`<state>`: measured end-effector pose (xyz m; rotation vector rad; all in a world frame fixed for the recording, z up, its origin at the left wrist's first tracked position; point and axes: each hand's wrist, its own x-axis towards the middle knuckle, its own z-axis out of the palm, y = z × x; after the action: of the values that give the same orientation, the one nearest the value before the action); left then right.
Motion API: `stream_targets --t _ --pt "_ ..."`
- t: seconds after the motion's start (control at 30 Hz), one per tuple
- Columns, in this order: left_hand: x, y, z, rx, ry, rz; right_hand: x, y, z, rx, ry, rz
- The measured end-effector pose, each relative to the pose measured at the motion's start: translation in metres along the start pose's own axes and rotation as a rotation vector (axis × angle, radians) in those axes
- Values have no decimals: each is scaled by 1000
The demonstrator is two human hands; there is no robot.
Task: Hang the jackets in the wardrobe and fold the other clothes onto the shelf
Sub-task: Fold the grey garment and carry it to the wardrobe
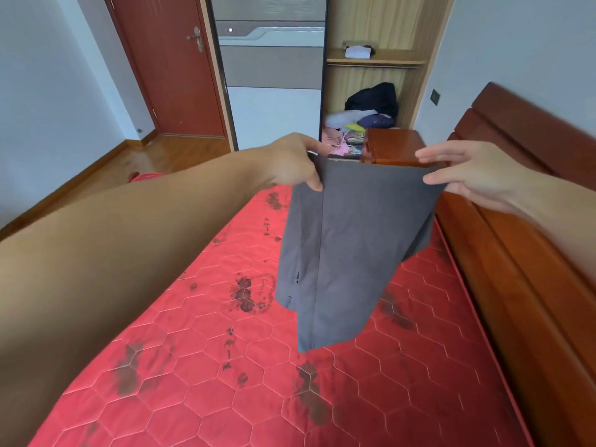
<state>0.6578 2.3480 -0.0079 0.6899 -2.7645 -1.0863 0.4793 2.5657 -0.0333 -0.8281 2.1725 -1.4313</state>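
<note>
A grey pair of trousers [348, 250], folded over, hangs in the air above the red quilted bed [225, 366]. My left hand [290, 162] pinches its top left corner. My right hand [467, 171] pinches the top right corner between thumb and fingers. Beyond the bed stands the open wardrobe [416, 69]. Its upper shelf [374, 61] carries a folded white garment [356, 52]. Lower down in the wardrobe lies a loose pile of clothes [367, 117], dark and coloured.
A wooden headboard [522, 201] runs along the right side of the bed. A wooden nightstand [393, 146] stands between bed and wardrobe. A red door [167, 66] is shut at the left, with wooden floor [129, 159] before it.
</note>
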Motion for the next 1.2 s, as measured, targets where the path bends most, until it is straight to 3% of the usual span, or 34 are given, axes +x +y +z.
stream_targets --t 0.07,0.13,0.2,0.3,0.37,0.43,0.47,0.5,0.57,0.67,0.77,0.83,0.93,1.07,1.2 --pt "3 0 1 378 28 89 -5 -7 4 -300 5 -119" --pt "5 -2 4 532 51 148 -9 -9 7 -687 7 -248" --pt "5 -6 3 563 80 166 -11 -10 9 -968 -4 -350" --pt "8 -14 -6 365 37 126 -15 -18 -1 -1108 -27 -382" --pt "3 -14 -13 -79 18 124 -16 -24 -15 -725 64 -373" --pt "-3 -11 -18 -663 35 150 -23 -25 -18 -46 38 -259" --pt "-3 -12 -18 -856 56 174 -24 -19 -16 106 -25 -187" --pt "-1 -14 -17 -933 93 183 -25 -16 -10 95 -67 -131" --pt "3 -16 -10 -963 161 158 -23 -10 1 4 -59 -77" --pt "7 -34 0 -1111 164 152 -18 -17 4 145 -11 -61" --pt "4 -56 23 -815 -67 78 -17 -18 4 295 -50 7" --pt "1 -59 46 -699 -115 27 -17 -19 3 356 -33 42" --pt "2 -48 63 -983 -93 53 -19 -12 -10 494 -62 6" --pt "2 -37 68 -1202 -129 -24 -33 14 -10 170 -333 163" --pt "-3 -55 86 -988 -272 -106 -28 16 5 388 -92 91"
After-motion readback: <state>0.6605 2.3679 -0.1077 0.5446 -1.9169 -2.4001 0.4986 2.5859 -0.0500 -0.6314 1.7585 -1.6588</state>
